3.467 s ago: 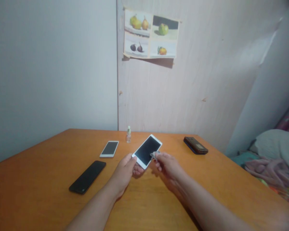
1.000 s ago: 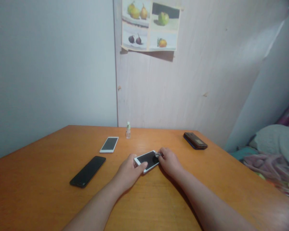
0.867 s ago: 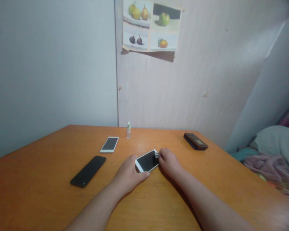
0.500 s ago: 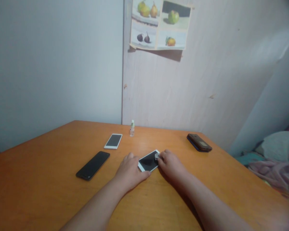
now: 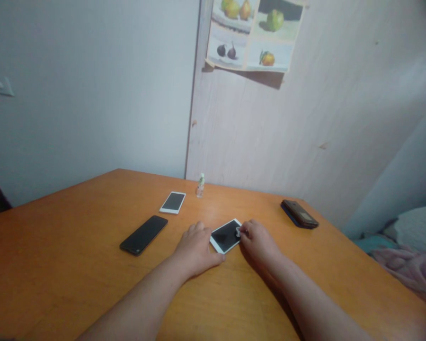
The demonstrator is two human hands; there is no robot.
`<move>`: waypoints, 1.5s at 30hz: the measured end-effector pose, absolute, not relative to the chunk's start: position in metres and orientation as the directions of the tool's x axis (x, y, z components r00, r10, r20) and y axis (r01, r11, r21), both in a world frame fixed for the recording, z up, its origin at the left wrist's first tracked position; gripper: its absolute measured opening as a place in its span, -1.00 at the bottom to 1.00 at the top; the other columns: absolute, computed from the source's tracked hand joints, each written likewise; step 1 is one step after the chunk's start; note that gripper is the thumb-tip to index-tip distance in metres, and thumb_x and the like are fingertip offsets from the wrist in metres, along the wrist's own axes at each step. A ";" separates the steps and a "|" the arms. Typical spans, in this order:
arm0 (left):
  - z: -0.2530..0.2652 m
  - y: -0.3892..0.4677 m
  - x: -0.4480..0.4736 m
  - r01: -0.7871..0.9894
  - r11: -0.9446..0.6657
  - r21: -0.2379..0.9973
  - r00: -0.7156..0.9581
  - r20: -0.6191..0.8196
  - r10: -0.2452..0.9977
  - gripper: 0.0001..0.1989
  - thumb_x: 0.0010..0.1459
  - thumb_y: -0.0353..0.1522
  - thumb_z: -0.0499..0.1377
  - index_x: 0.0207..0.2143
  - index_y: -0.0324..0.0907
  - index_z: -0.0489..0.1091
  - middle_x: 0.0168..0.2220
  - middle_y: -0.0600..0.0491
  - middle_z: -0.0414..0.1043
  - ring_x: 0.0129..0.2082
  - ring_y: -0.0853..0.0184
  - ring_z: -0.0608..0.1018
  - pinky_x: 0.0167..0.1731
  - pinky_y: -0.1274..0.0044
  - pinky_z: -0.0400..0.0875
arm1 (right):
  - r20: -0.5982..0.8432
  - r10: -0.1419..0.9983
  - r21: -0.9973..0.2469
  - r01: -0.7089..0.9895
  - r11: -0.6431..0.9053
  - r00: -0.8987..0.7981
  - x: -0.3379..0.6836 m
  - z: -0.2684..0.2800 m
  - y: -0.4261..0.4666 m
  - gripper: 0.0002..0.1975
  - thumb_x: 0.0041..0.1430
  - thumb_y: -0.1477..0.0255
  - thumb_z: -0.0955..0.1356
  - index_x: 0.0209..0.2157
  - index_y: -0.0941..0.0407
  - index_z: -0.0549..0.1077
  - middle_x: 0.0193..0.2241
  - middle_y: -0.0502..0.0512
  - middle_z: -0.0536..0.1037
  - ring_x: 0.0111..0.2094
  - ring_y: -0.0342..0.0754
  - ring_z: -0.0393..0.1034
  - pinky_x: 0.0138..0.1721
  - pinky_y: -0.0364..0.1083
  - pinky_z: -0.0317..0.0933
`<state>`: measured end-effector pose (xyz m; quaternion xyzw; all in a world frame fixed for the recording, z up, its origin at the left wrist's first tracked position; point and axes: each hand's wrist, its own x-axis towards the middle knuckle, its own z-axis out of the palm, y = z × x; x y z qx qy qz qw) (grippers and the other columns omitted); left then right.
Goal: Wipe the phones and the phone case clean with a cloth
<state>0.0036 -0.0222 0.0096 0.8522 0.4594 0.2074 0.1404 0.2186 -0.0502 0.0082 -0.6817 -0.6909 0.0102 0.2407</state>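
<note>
A white-framed smartphone (image 5: 226, 236) lies face up on the wooden table between my hands, its screen dark. My left hand (image 5: 196, 248) grips its left end, with the thumb along the near corner and the fingers at the far side. Pinched in the fingers of my right hand (image 5: 258, 237) is a small whitish crumpled wad (image 5: 238, 232), which touches the right part of the screen. Whether the wad is tissue or cloth I cannot tell. Left of my left hand lies a black smartphone (image 5: 144, 235), and beyond that a second white smartphone (image 5: 173, 202).
A small clear bottle (image 5: 200, 186) stands upright near the table's back edge. At the right edge lies a stack topped by a dark brown wallet-like item (image 5: 300, 214). Behind the table (image 5: 206, 308) is a wall with a fruit poster (image 5: 253, 35); bedding (image 5: 412, 258) lies to the right.
The camera view has tilted and turned slightly, shifting the scene to the right. My right hand stays at the phone's right end with the wad, and my left hand keeps its grip.
</note>
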 end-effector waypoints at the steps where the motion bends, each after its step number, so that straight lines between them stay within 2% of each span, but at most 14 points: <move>1: 0.010 -0.022 0.004 0.726 -0.535 0.433 0.488 0.224 0.843 -0.55 -0.12 -0.04 0.30 -0.23 -0.12 0.47 -0.18 -0.10 0.38 -0.11 0.02 0.45 -0.18 0.38 0.31 | 0.316 0.949 -0.355 0.926 0.129 -0.011 0.214 0.008 -0.052 -0.87 0.19 0.56 0.30 -0.35 0.14 0.50 -0.32 0.10 0.45 -0.24 -0.05 0.33 -0.20 -0.12 0.17; 4: 0.012 -0.022 0.005 0.730 -0.519 0.444 0.480 0.207 0.852 -0.61 -0.10 -0.08 0.29 -0.28 -0.12 0.47 -0.19 -0.10 0.39 -0.12 0.04 0.46 -0.20 0.39 0.32 | 0.305 0.919 -0.401 0.841 0.363 -0.251 0.195 0.008 -0.061 -0.85 0.21 0.55 0.30 -0.32 0.10 0.51 -0.29 0.07 0.47 -0.21 -0.07 0.35 -0.17 -0.14 0.19; 6: 0.013 -0.022 0.005 0.732 -0.509 0.453 0.477 0.194 0.857 -0.63 -0.11 -0.09 0.29 -0.29 -0.12 0.47 -0.20 -0.10 0.39 -0.12 0.04 0.46 -0.21 0.40 0.32 | 0.303 0.896 -0.414 0.802 0.430 -0.324 0.190 0.008 -0.061 -0.84 0.22 0.53 0.30 -0.33 0.09 0.52 -0.30 0.06 0.47 -0.21 -0.07 0.35 -0.17 -0.14 0.20; 12: 0.013 -0.021 0.007 0.723 -0.488 0.488 0.454 0.196 0.869 -0.53 -0.20 -0.08 0.34 -0.25 -0.13 0.48 -0.17 -0.11 0.39 -0.10 0.00 0.46 -0.17 0.36 0.33 | 0.315 0.949 -0.347 0.931 0.113 0.003 0.215 0.009 -0.046 -0.81 0.24 0.53 0.29 -0.31 0.14 0.56 -0.27 0.16 0.51 -0.19 -0.02 0.38 -0.13 -0.10 0.21; 14: 0.011 -0.020 0.007 0.726 -0.482 0.490 0.446 0.196 0.873 -0.54 -0.20 -0.08 0.34 -0.25 -0.12 0.47 -0.17 -0.10 0.40 -0.10 0.00 0.46 -0.16 0.36 0.33 | 0.311 0.947 -0.317 0.930 0.184 -0.082 0.209 0.012 -0.051 -0.78 0.28 0.48 0.27 -0.24 0.12 0.58 -0.22 0.17 0.55 -0.14 0.00 0.39 -0.07 -0.08 0.20; 17: 0.010 -0.020 0.008 0.717 -0.490 0.496 0.458 0.195 0.867 -0.59 -0.13 -0.09 0.30 -0.24 -0.11 0.47 -0.19 -0.11 0.42 -0.11 0.02 0.47 -0.18 0.38 0.32 | 0.275 0.896 -0.304 0.852 0.426 -0.350 0.190 0.018 -0.062 -0.69 0.39 0.36 0.20 -0.08 0.01 0.56 -0.03 0.10 0.57 0.01 0.01 0.37 0.08 -0.03 0.15; 19: 0.010 -0.019 0.008 0.712 -0.502 0.491 0.471 0.196 0.860 -0.60 -0.10 -0.10 0.28 -0.23 -0.11 0.47 -0.19 -0.12 0.42 -0.12 0.02 0.47 -0.19 0.38 0.33 | 0.236 0.895 -0.277 0.857 0.435 -0.378 0.186 0.019 -0.065 -0.64 0.42 0.29 0.15 0.03 -0.08 0.52 0.09 0.04 0.51 0.18 0.06 0.25 0.18 0.07 0.05; 23: 0.014 -0.021 0.008 0.730 -0.496 0.471 0.462 0.195 0.865 -0.55 -0.18 -0.11 0.32 -0.23 -0.13 0.46 -0.18 -0.12 0.41 -0.13 0.00 0.47 -0.17 0.35 0.35 | 0.187 0.979 -0.182 0.977 0.112 -0.078 0.203 0.016 -0.056 -0.58 0.42 0.23 0.13 0.15 -0.07 0.44 0.22 0.06 0.39 0.36 0.27 -0.07 0.26 0.39 -0.26; 25: 0.016 -0.023 0.008 0.735 -0.482 0.477 0.453 0.185 0.872 -0.54 -0.21 -0.11 0.34 -0.24 -0.13 0.46 -0.18 -0.11 0.40 -0.12 0.00 0.47 -0.17 0.35 0.35 | 0.170 0.985 -0.180 0.983 0.026 0.005 0.208 0.014 -0.054 -0.54 0.42 0.20 0.11 0.21 -0.04 0.38 0.26 0.09 0.33 0.38 0.33 -0.16 0.24 0.48 -0.35; 31: 0.015 -0.023 0.009 0.716 -0.488 0.499 0.455 0.198 0.868 -0.61 -0.13 -0.14 0.30 -0.22 -0.09 0.48 -0.21 -0.09 0.41 -0.12 0.02 0.48 -0.18 0.37 0.35 | 0.087 0.961 -0.288 0.917 0.275 -0.261 0.190 0.014 -0.062 -0.52 0.43 0.15 0.07 0.27 -0.16 0.27 0.29 0.03 0.28 0.41 0.24 -0.25 0.26 0.47 -0.35; 37: 0.013 -0.022 0.009 0.732 -0.496 0.466 0.458 0.202 0.866 -0.53 -0.20 -0.10 0.33 -0.23 -0.15 0.48 -0.18 -0.15 0.40 -0.13 -0.04 0.47 -0.17 0.32 0.34 | 0.125 0.992 -0.199 0.980 0.002 0.024 0.208 0.012 -0.048 -0.51 0.42 0.18 0.08 0.26 -0.05 0.30 0.29 0.06 0.27 0.39 0.36 -0.25 0.20 0.57 -0.47; 39: 0.012 -0.021 0.009 0.725 -0.498 0.476 0.459 0.206 0.864 -0.53 -0.20 -0.10 0.33 -0.24 -0.15 0.48 -0.18 -0.15 0.40 -0.13 -0.03 0.47 -0.18 0.33 0.33 | 0.101 0.995 -0.216 0.975 0.046 -0.024 0.207 0.013 -0.051 -0.51 0.42 0.18 0.08 0.27 -0.05 0.29 0.30 0.05 0.25 0.39 0.34 -0.23 0.21 0.55 -0.44; 43: 0.011 -0.021 0.008 0.705 -0.511 0.493 0.476 0.205 0.855 -0.62 -0.11 -0.11 0.27 -0.24 -0.11 0.48 -0.20 -0.13 0.40 -0.13 0.00 0.47 -0.20 0.36 0.33 | 0.052 0.956 -0.286 0.913 0.290 -0.287 0.193 0.015 -0.061 -0.52 0.43 0.16 0.06 0.28 -0.16 0.25 0.31 0.01 0.25 0.40 0.21 -0.20 0.27 0.45 -0.36; 45: 0.012 -0.021 0.008 0.712 -0.509 0.483 0.473 0.206 0.857 -0.61 -0.11 -0.11 0.28 -0.24 -0.10 0.48 -0.19 -0.12 0.40 -0.13 0.01 0.46 -0.20 0.36 0.33 | 0.072 0.966 -0.258 0.931 0.258 -0.248 0.194 0.015 -0.060 -0.54 0.43 0.18 0.08 0.26 -0.16 0.28 0.29 0.02 0.27 0.40 0.22 -0.18 0.26 0.47 -0.39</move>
